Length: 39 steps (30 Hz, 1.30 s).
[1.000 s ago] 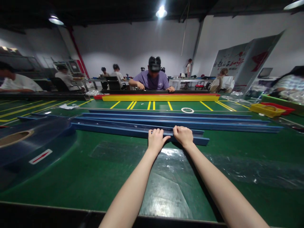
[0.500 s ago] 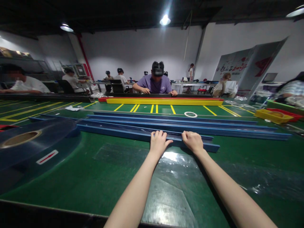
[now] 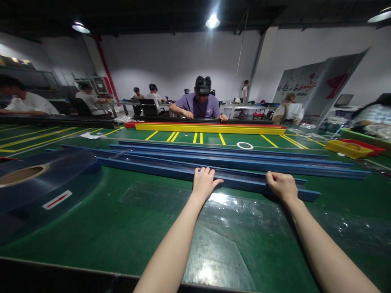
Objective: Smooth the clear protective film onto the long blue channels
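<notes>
A long blue channel-shaped rail (image 3: 238,182) lies slightly aslant on the green table. Over its near edge rests my left hand (image 3: 204,183), fingers bent into the channel and thumb spread away from them. Further right, my right hand (image 3: 282,186) is closed in a fist around the rail near its right end; the fingertips are hidden. Clear plastic film (image 3: 232,207) lies flat on the table in front of both hands. Behind this rail, more blue rails (image 3: 244,158) lie side by side.
At the left stands a large roll of clear film (image 3: 70,175). Yellow and red rails (image 3: 210,128) lie across the table before a co-worker (image 3: 198,106). A white ring (image 3: 244,145) sits beyond the blue rails. Yellow and red trays (image 3: 348,149) are at the right.
My right hand has moved to the right, and the near blue rail has slid right with it, passing under my left hand. The left hand has stayed almost in place.
</notes>
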Each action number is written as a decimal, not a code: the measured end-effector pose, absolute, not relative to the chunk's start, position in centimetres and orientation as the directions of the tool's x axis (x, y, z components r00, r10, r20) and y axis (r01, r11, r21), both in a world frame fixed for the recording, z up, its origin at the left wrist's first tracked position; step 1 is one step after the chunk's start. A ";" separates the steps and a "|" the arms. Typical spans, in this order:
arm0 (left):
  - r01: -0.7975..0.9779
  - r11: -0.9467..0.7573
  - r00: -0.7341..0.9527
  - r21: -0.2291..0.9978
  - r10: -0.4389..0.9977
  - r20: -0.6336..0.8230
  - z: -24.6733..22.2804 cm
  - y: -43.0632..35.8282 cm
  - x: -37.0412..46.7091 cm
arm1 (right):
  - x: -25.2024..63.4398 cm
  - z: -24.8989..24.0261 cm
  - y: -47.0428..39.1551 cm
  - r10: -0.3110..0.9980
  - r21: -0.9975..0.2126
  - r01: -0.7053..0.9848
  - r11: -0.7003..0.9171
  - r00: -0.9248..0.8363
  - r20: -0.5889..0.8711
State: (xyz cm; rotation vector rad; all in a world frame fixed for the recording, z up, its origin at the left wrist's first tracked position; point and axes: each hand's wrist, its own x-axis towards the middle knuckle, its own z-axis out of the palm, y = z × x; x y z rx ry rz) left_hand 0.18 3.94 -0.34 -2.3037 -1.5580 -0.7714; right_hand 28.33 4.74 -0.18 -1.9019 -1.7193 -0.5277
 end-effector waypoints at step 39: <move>0.925 -0.380 0.317 0.008 0.783 0.535 -0.7 3.8 0.5 | 26.2 1.7 2.6 0.857 -0.243 0.952 0.185 -0.035 0.515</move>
